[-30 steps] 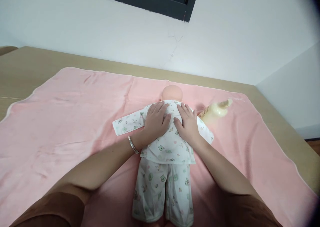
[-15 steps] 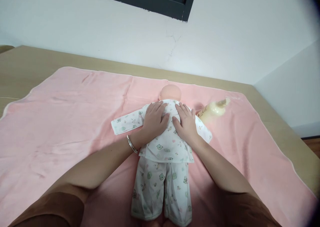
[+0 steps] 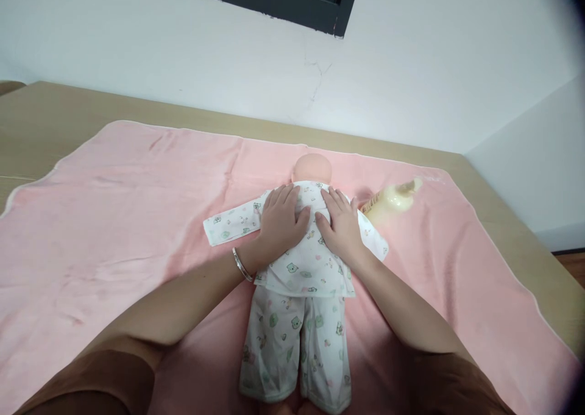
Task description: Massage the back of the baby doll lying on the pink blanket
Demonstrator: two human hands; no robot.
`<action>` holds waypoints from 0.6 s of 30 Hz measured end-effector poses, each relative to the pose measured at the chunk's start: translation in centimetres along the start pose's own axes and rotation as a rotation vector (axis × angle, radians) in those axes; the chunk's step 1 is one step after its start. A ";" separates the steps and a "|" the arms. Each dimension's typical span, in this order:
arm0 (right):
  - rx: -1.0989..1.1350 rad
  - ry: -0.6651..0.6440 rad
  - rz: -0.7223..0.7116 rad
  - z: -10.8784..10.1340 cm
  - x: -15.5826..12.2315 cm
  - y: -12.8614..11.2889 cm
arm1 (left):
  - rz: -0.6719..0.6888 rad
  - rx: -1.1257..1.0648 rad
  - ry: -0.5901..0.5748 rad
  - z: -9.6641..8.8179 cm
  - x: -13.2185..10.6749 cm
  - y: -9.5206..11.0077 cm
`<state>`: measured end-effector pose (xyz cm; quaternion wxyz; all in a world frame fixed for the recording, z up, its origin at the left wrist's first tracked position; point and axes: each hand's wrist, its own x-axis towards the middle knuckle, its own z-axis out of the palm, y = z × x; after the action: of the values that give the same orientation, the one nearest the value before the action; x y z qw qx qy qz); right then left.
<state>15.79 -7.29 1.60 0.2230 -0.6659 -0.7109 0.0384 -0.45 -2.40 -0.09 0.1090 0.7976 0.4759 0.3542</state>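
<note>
A baby doll [image 3: 311, 168] lies face down, its bald head pointing away from me. It wears a white patterned shirt [image 3: 305, 275] and matching trousers [image 3: 274, 348]. My left hand [image 3: 284, 220] rests flat on the left side of the upper back, fingers stretched toward the shoulder. On the right side of the back, my right hand [image 3: 342, 223] lies flat in the same way, thumb pointing inward. Neither hand grips anything. A pale yellow bottle [image 3: 393, 199] with a pump top lies on its side just beyond my right hand; its lower end is partly hidden.
Under the doll spreads a pink blanket [image 3: 114, 220] with a few creases. It covers most of a wooden table [image 3: 498, 220]. Behind the table stands a white wall [image 3: 228, 67] with a dark frame [image 3: 301, 3] at the top.
The fingers of my left hand have shifted very slightly on the doll's back. My right hand, the doll and the bottle stay in place.
</note>
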 end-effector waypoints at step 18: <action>-0.195 -0.039 -0.082 -0.6 0.0 -1.6 | 0.296 -0.054 0.083 0.1 0.4 -0.5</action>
<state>14.55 -7.59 2.70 0.1446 -0.6537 -0.7423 -0.0271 -0.56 -1.82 -0.27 0.0571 0.8406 0.3475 0.4115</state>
